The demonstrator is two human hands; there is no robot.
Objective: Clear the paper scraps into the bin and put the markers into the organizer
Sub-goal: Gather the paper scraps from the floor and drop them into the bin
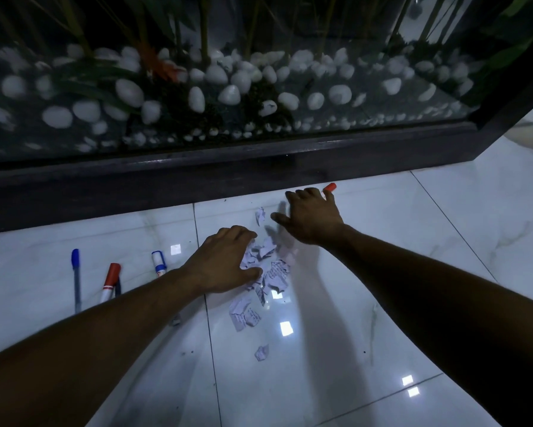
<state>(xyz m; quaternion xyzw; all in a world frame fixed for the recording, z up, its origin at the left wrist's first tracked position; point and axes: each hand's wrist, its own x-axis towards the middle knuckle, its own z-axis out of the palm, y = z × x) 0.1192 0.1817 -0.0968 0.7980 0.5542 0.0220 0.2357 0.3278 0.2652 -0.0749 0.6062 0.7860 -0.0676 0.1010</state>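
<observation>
A heap of torn white paper scraps (272, 269) lies on the glossy tiled floor, with a stray scrap (260, 215) farther back and another (261, 352) nearer me. My left hand (225, 260) rests on the heap's left side with its fingers curved over the scraps. My right hand (311, 217) hovers beyond the heap, fingers spread, partly covering a red-capped marker (329, 188). To the left lie a blue pen (76, 278), a red-capped marker (110, 282) and a blue-capped marker (159, 263). No bin or organizer is in view.
A dark wooden plinth (228, 177) runs across the floor just behind the scraps, carrying a glass case with white pebbles (129, 92) and plants. Bright ceiling-light reflections dot the tiles. Open floor stretches to the right and toward me.
</observation>
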